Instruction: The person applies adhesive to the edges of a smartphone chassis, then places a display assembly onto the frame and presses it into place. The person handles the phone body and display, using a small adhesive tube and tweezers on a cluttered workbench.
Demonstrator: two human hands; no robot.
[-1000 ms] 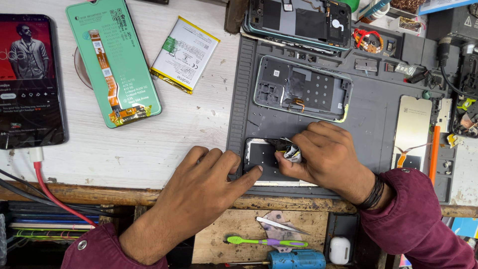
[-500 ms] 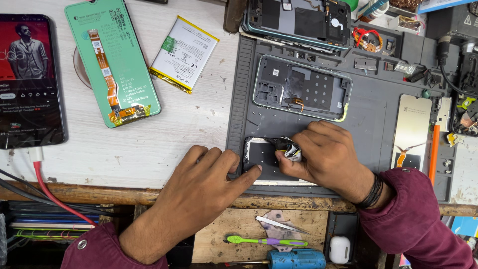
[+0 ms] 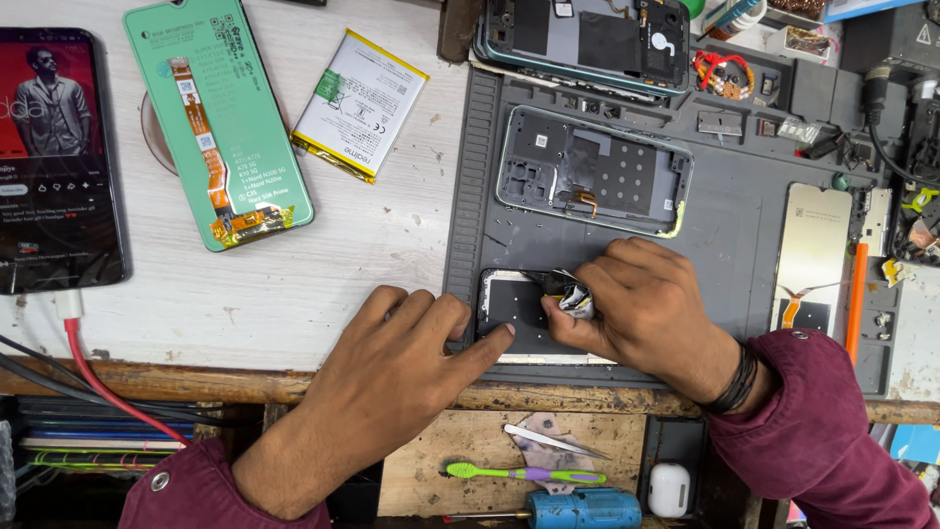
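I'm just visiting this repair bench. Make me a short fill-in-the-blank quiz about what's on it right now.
1. The left hand presses a finger on the dark flat phone panel lying on the grey ____ mat.
2. The green phone screen back carries an ____ ribbon cable.
3. The white rectangular battery lies to the ____ of that green part.
4. The right hand pinches something small; its wrist wears a ____ band.

Missing words: work; orange; right; black

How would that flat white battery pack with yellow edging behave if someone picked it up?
The flat white battery pack with yellow edging looks thin and slab-like, so probably stiff and unlikely to roll. Its smooth wrap may feel slippery. Being soft-cased, it is likely easily dented.
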